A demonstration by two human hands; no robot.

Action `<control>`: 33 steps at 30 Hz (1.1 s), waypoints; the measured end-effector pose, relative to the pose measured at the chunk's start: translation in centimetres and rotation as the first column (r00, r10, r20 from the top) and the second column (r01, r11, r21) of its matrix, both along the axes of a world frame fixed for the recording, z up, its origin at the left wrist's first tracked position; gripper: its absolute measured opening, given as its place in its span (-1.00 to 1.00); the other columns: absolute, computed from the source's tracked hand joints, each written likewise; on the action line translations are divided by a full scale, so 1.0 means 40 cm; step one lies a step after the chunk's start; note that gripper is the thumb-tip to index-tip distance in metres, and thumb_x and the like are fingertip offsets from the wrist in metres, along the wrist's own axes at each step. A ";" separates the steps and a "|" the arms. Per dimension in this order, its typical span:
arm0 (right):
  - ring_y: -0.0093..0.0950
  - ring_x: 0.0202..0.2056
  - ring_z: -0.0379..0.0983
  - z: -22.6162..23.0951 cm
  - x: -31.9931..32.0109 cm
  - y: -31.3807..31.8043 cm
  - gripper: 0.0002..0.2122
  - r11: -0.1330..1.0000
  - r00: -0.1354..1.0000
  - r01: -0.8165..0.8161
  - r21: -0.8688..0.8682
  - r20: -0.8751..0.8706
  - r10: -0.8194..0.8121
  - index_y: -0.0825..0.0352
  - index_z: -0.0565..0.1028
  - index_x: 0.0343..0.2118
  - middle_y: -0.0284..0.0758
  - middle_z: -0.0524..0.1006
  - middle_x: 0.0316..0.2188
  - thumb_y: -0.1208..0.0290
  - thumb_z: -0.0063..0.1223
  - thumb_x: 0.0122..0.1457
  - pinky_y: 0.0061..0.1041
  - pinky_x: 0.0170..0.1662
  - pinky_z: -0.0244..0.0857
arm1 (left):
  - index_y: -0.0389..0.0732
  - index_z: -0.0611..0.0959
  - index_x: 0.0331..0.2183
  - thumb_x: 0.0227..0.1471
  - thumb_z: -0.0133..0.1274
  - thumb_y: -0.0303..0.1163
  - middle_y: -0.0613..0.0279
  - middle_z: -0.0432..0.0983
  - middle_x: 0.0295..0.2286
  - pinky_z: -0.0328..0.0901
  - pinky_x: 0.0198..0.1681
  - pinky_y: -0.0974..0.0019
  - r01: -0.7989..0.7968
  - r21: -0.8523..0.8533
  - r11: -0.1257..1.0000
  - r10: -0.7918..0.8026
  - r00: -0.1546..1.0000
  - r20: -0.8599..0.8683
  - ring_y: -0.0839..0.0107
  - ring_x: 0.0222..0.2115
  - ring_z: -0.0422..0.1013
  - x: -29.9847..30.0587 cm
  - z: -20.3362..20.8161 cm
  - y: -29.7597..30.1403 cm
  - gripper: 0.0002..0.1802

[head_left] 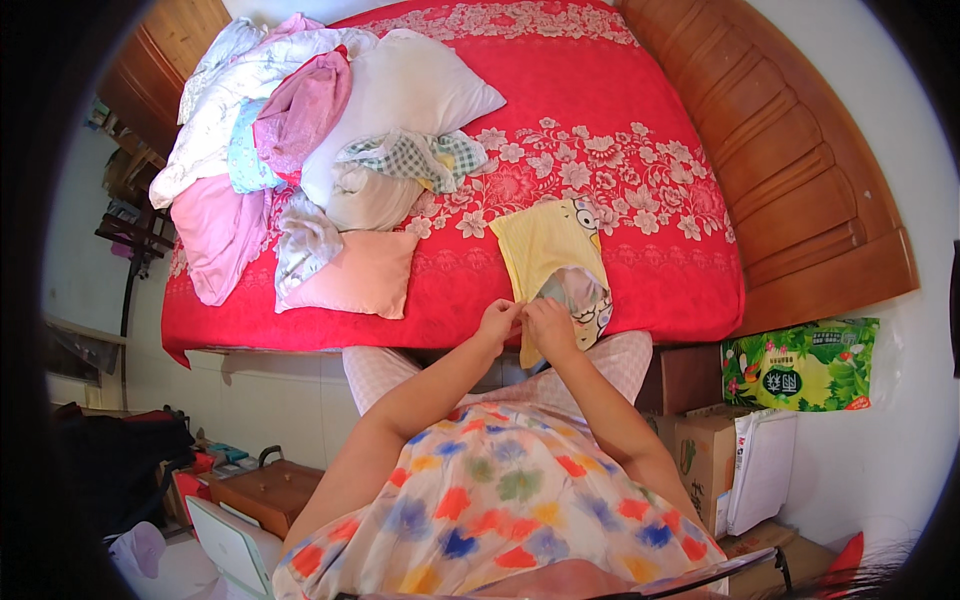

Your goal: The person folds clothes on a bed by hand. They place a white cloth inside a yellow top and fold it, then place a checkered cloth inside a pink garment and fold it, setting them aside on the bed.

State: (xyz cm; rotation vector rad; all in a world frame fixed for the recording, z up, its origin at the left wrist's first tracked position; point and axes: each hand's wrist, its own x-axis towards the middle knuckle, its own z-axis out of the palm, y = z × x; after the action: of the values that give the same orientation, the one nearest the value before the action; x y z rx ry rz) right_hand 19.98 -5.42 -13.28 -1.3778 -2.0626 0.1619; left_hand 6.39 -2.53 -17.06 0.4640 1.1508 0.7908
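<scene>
A small yellow pillowcase (535, 242) with cartoon eyes printed along its right side lies flat at the near edge of the bed. Its mouth faces me and gapes, showing a greyish inside. My left hand (499, 322) pinches the near left part of the mouth's edge. Right beside it, almost touching, my right hand (549, 326) closes its fingers on the same edge. Whatever lies between the fingertips is too small to make out beyond the cloth. Part of the pillowcase hangs below my hands over my knees.
The bed has a red flowered sheet (590, 90). To the left lie a peach pillow (360, 275), a large white pillow (420, 85), a checked cloth (400, 158) and heaped bedding (225, 120). A wooden headboard (770, 150) borders the right; cardboard boxes (705, 450) stand below.
</scene>
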 end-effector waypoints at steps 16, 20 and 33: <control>-0.24 -0.30 0.43 -0.023 0.012 0.009 -0.86 0.974 0.971 0.166 -0.152 -0.149 -0.189 0.32 0.49 -0.36 -0.22 0.49 -0.43 0.48 0.15 -0.02 -0.33 -0.23 0.31 | -0.11 0.41 -0.32 0.03 0.10 -0.52 0.37 0.43 -0.44 0.36 -0.31 0.43 0.037 0.125 0.992 -0.025 0.995 -0.099 0.53 -0.40 0.42 -0.014 -0.016 0.003 -0.80; -0.22 -0.31 0.43 -0.036 0.008 0.019 -0.86 0.940 0.967 0.206 -0.272 -0.093 -0.238 0.35 0.49 -0.38 -0.20 0.50 -0.43 0.44 0.14 0.00 -0.33 -0.24 0.31 | -0.11 0.40 -0.32 0.03 0.10 -0.52 0.38 0.43 -0.45 0.34 -0.32 0.45 0.054 0.141 0.989 -0.037 0.992 -0.121 0.53 -0.40 0.41 -0.022 -0.017 0.001 -0.79; -0.17 -0.36 0.44 -0.022 0.005 0.028 -0.90 0.938 0.972 0.147 -0.314 -0.129 -0.196 0.36 0.49 -0.48 -0.18 0.50 -0.49 0.44 0.06 0.02 -0.26 -0.31 0.31 | -0.11 0.41 -0.30 0.02 0.11 -0.53 0.38 0.43 -0.47 0.33 -0.36 0.47 0.044 0.185 0.982 -0.025 0.994 -0.105 0.55 -0.41 0.41 -0.029 -0.021 -0.001 -0.78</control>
State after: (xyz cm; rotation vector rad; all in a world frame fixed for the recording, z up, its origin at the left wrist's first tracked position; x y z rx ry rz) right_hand 20.20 -4.31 -14.17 -1.6634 -1.8279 0.5152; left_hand 5.22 -2.59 -17.90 0.6862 1.1642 0.8571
